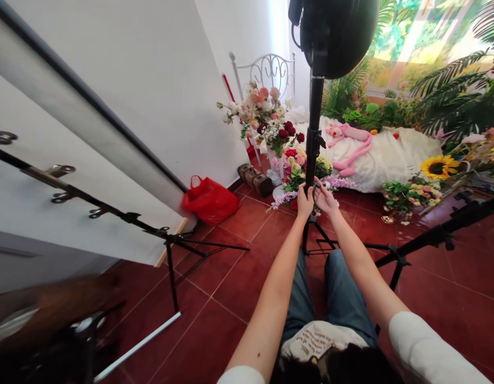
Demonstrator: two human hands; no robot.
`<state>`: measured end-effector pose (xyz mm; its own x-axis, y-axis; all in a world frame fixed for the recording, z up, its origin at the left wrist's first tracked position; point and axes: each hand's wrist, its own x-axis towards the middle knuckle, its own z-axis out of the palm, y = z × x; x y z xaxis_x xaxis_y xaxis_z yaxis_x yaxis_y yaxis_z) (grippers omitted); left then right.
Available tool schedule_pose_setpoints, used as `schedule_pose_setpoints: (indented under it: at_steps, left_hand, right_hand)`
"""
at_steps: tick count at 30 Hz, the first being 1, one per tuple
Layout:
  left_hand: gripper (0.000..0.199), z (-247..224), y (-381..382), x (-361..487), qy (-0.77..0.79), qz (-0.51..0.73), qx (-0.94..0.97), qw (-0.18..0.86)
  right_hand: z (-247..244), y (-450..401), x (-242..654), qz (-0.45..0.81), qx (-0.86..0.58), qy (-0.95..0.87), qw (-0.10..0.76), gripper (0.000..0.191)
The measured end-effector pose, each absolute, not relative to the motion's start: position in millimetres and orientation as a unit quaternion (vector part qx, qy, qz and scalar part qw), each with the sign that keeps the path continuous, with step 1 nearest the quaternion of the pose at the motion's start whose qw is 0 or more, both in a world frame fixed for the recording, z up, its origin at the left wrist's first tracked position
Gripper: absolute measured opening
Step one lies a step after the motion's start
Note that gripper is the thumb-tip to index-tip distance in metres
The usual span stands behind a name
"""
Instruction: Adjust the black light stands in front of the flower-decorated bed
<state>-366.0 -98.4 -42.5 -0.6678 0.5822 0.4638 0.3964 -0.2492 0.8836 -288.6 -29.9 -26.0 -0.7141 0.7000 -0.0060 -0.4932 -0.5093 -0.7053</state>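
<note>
A black light stand [315, 112] rises upright in front of me, carrying a large dark lamp head [339, 34] at its top. Around its lower pole my left hand [305, 201] is closed, thumb up along the tube. My right hand [325, 197] is at the pole's right side, its fingers bent around a small dark knob [316, 185] on the clamp. The knob is partly covered by the fingers. Below the hands, the stand's black legs [323, 234] spread over the red tiles, just ahead of my knees.
Artificial flowers [258, 104] and a white bed [414, 152] with a pink plush toy [353, 140] lie beyond the stand. To the left are a red bag [211, 199] and a backdrop stand [172, 277]. Another black stand [430, 230] slants in from the right.
</note>
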Motion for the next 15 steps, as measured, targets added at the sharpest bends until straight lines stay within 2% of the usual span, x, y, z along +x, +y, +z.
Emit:
schedule_pose_setpoints:
  at_steps: [15]
  left_hand:
    - [0.052,-49,-96,-367,0.605,0.69,0.395,0.055]
  right_hand:
    - [-50,-26,-310,0.849,-0.153,-0.315,0.395,0.026]
